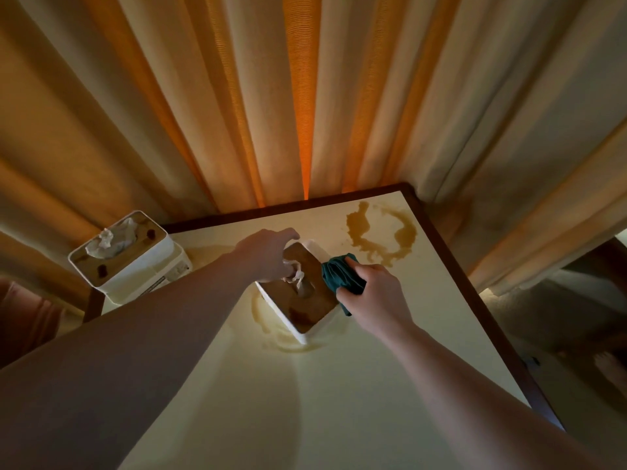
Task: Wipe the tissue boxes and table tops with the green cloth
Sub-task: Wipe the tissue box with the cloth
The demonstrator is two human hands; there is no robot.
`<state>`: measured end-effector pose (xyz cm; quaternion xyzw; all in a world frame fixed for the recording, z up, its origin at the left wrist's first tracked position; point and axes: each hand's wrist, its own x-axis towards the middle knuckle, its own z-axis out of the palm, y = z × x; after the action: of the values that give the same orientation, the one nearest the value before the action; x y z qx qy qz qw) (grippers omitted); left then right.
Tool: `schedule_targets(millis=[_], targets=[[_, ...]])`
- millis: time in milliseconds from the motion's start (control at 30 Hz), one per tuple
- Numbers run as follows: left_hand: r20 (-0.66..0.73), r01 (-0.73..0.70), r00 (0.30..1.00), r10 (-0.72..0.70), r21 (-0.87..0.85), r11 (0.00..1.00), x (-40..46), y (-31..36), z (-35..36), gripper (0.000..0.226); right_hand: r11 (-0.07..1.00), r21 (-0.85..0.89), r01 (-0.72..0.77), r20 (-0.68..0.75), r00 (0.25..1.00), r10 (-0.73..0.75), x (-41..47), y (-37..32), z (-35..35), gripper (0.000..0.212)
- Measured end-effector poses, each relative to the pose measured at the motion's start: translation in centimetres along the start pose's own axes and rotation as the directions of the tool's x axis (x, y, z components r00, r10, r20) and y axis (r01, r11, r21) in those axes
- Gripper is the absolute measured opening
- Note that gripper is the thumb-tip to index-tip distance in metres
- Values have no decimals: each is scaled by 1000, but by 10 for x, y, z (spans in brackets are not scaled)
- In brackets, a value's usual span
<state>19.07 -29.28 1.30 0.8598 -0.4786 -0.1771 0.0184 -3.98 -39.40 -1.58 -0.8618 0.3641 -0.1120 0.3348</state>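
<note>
Cloth (341, 275), dark green and bunched into soft folds, lies against the right edge of the box (307, 293) at mid-table. The right hand (373, 293) grips the cloth, fingers curled round it, pressing it to the box rim. The left hand (268, 256) rests on the far left part of the box lid, fingers bent over the far edge; whether they clasp the box cannot be told. The box is rectangular, with white walls and a flat brown wood-grain lid; a crumpled white tissue (298, 273) rises from the lid slot, just beside the left hand.

The table (390, 385) has a smooth pale cream top and a dark brown rim. A brown spill (380, 234), ring-shaped and blotchy, lies on the far right of the top, apart from the box. A fainter stain (281, 340) curves round the near corner of the box.

A second box (125, 256), white with a wooden lid and crumpled tissue, stands at far left on a white appliance (163, 276). Pleated curtains (237, 96), ribbed beige-orange fabric, hang behind the table.
</note>
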Motion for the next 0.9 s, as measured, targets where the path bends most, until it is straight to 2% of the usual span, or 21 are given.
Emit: schedule_targets(millis=[133, 267, 367, 467, 633, 900], targets=[[-16, 110, 994, -111, -86, 990, -17, -2, 8, 70, 999, -31, -19, -3, 1000, 19, 3, -6, -2, 64], [-9, 228, 973, -229, -77, 971, -30, -2, 20, 56, 998, -47, -49, -18, 999, 48, 1, -12, 0, 64], [-89, 175, 981, -174, 1, 985, -32, 0, 22, 55, 995, -86, -45, -19, 999, 44, -2, -15, 4, 63], [-141, 88, 985, -101, -94, 992, -32, 2, 22, 47, 986, -163, -29, 5, 1000, 30, -1, -23, 12, 63], [-162, 86, 981, -108, -138, 987, -33, 2, 20, 39, 958, -288, 13, 10, 1000, -10, 20, -37, 25, 60], [-167, 114, 976, -138, -149, 982, -30, 4, 18, 35, 914, -405, -9, 109, 992, 58, -1, -33, 23, 61]])
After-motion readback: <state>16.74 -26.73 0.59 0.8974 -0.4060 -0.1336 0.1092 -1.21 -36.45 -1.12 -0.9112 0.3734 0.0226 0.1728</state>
